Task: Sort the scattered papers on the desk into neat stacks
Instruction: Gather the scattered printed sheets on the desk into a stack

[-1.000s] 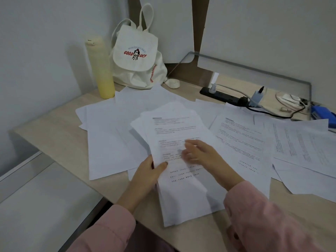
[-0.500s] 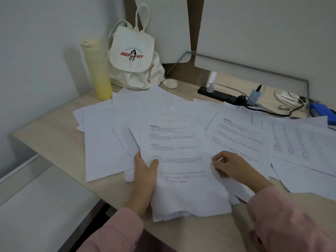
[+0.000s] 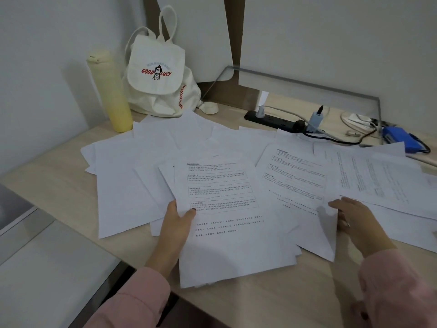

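The left hand (image 3: 176,223) is pinching the left edge of a printed stack (image 3: 234,223) — thumb on top — at the front of the wooden desk (image 3: 54,185). The right hand (image 3: 354,221), fingers loosely spread, is touching a neighbouring printed sheet (image 3: 300,185). Blank sheets (image 3: 123,176) are lying fanned toward the yellow bottle (image 3: 111,91); bare desk is showing along the front edge.

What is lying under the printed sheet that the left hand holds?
Under the printed sheet, edges of more white sheets stick out beside the left hand. Their faces are covered, so their number is unclear.
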A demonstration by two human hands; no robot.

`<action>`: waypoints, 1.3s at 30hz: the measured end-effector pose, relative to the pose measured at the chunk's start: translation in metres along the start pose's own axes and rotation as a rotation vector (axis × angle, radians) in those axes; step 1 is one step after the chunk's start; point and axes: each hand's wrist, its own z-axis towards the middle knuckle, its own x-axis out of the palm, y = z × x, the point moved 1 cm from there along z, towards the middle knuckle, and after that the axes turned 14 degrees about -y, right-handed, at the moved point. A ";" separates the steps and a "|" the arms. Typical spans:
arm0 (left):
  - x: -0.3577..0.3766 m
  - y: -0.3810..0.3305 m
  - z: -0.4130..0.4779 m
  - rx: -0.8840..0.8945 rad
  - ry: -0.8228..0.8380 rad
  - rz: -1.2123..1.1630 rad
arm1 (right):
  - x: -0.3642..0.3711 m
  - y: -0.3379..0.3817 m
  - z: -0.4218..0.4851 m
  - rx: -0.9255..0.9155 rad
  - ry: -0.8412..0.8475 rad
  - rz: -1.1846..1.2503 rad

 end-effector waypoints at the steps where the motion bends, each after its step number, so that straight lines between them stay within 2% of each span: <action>1: 0.001 0.000 0.000 0.000 -0.006 0.001 | 0.000 0.000 -0.002 0.001 0.023 0.001; 4: 0.003 -0.002 -0.001 -0.009 -0.018 0.010 | 0.006 -0.002 0.000 -0.024 0.016 -0.020; 5: 0.003 -0.003 -0.001 -0.013 -0.014 0.012 | 0.008 0.002 -0.004 -0.082 -0.009 -0.045; 7: 0.004 -0.003 -0.001 -0.017 -0.005 0.024 | 0.011 0.015 -0.014 -0.294 -0.079 -0.143; 12: 0.005 -0.003 -0.002 0.009 0.009 0.073 | 0.013 0.062 -0.053 -1.004 -0.227 -0.313; 14: 0.005 -0.003 -0.002 0.028 0.009 0.089 | 0.015 0.078 -0.068 -1.189 -0.268 -0.309; 15: 0.005 -0.004 -0.003 0.045 0.008 0.097 | 0.016 0.085 -0.073 -1.213 -0.251 -0.254; 19: 0.005 -0.006 -0.004 0.060 0.017 0.102 | 0.019 0.109 -0.091 -1.074 -0.003 0.119; 23: 0.003 -0.003 -0.002 0.039 0.037 0.089 | 0.022 0.117 -0.098 -0.804 0.093 0.248; 26: 0.003 -0.006 -0.004 0.027 0.061 0.038 | 0.025 0.113 -0.091 -0.678 0.083 0.186; 29: 0.002 -0.014 -0.006 -0.056 0.081 -0.023 | 0.036 0.101 -0.076 -0.606 0.120 0.025; 32: 0.004 -0.017 -0.006 -0.131 0.122 -0.225 | 0.056 0.070 -0.061 -0.594 0.102 -0.184; 35: 0.008 -0.020 -0.009 -0.022 0.137 -0.281 | 0.073 0.030 -0.049 -0.619 0.085 -0.349; 39: 0.009 0.000 0.000 0.119 0.184 -0.079 | 0.088 0.002 -0.040 -0.607 0.043 -0.471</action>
